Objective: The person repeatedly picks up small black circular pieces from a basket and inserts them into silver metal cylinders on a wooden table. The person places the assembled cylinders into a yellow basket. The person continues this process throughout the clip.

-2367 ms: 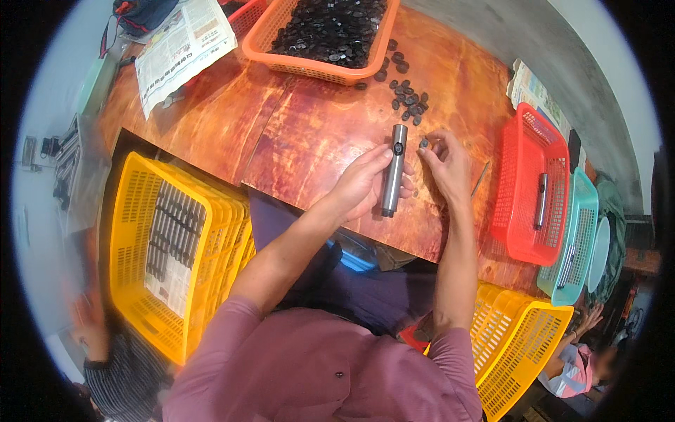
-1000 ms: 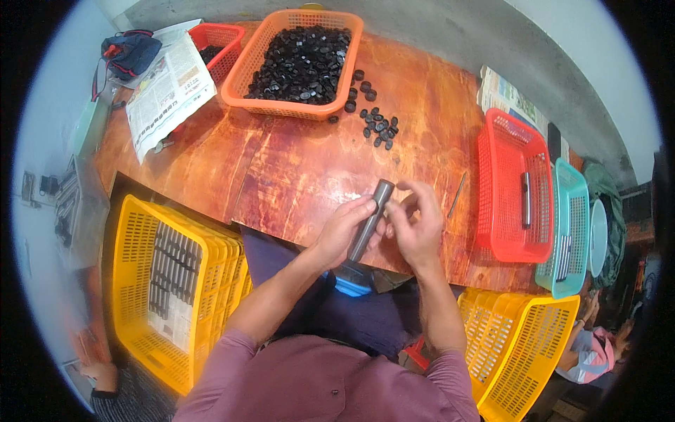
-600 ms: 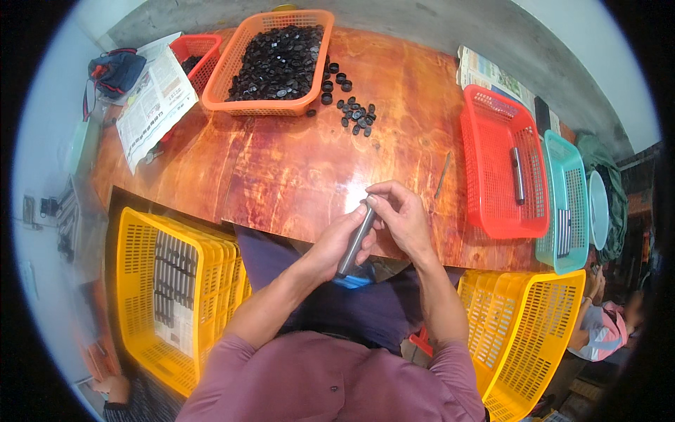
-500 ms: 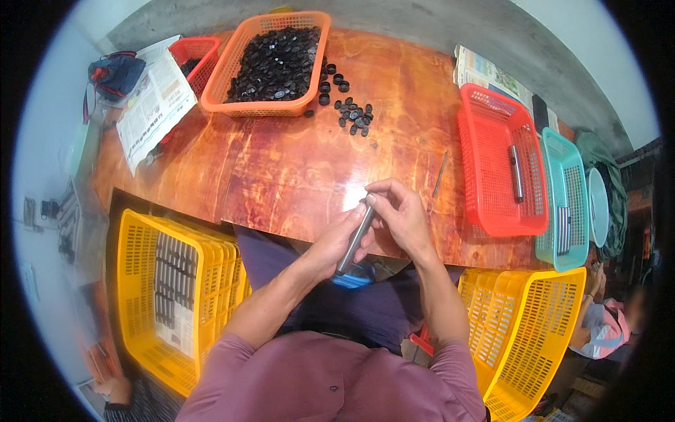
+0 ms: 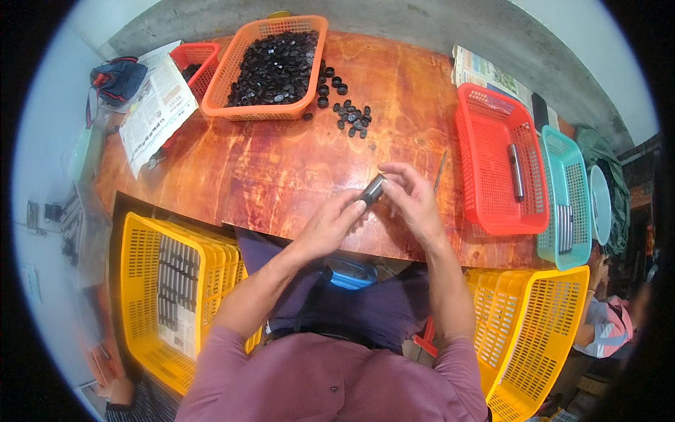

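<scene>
Now, held thing: a short dark metal tube (image 5: 373, 190), gripped between both hands just above the near edge of the wooden table (image 5: 281, 169).
Tube axis: its long axis runs diagonally, the upper end pointing away from the person and to the right, the lower end toward the left hand.
Left hand (image 5: 329, 226): fingers curled around the lower end of the tube, thumb and fingertips pinching it.
Right hand (image 5: 415, 199): fingers bent and closed on the upper end of the tube, thumb toward the person.
Beyond the tube: a scatter of small black rings (image 5: 351, 116) on the table, well apart from the hands, beside an orange basket (image 5: 232, 105) full of the same rings.
Right of the tube: a thin metal rod (image 5: 439, 172) lying on the table just beside the right hand, then a red basket (image 5: 485, 211) holding one dark tube.
Left of the tube: a folded newspaper (image 5: 155, 116) at the far left of the table.
Below the table edge: a yellow crate (image 5: 140, 281) near the left forearm.
</scene>
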Demonstrator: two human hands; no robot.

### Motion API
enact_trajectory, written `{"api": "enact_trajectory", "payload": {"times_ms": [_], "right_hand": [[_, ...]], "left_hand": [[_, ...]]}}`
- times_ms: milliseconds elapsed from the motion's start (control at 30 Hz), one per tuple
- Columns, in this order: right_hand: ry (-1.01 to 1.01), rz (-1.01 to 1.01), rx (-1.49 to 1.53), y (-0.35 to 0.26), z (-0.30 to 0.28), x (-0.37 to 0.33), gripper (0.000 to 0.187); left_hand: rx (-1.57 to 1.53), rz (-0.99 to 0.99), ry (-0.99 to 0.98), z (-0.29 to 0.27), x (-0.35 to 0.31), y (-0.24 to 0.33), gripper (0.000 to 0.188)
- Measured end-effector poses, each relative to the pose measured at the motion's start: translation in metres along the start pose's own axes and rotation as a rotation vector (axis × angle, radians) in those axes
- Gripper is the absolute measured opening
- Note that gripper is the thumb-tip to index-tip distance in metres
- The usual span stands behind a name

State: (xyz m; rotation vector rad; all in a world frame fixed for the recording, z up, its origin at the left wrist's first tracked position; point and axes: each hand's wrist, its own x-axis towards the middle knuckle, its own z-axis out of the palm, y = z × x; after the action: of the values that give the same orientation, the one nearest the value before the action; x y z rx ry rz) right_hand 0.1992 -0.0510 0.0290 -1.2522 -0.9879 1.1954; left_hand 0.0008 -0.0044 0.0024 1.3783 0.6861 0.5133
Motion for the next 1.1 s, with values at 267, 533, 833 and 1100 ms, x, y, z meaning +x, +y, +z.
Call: {"api": "enact_trajectory", "payload": {"times_ms": [267,533,833,1100], "right_hand": [[-0.01,0.091,-0.383,0.005,-0.018,0.04,0.028],[0.014,-0.002,-0.54,0.016,-0.015,0.043,0.023],[0.056,-0.202,-0.504,0.036,-0.014,0.027,0.022],[0.06,-0.147,-0.519,0.036,-0.014,0.024,0.018]], "left_hand": [[1.052,0.518,0.11,-0.034,0.038,0.006,0.033],[1.228,0.702,0.165,-0.04,0.05,-0.003,0.032],[1.175,0.692,0.206,-0.036,0.044,-0.011,0.039],[1.21,0.601,0.164,-0.031,0.044,0.001,0.037]]}}
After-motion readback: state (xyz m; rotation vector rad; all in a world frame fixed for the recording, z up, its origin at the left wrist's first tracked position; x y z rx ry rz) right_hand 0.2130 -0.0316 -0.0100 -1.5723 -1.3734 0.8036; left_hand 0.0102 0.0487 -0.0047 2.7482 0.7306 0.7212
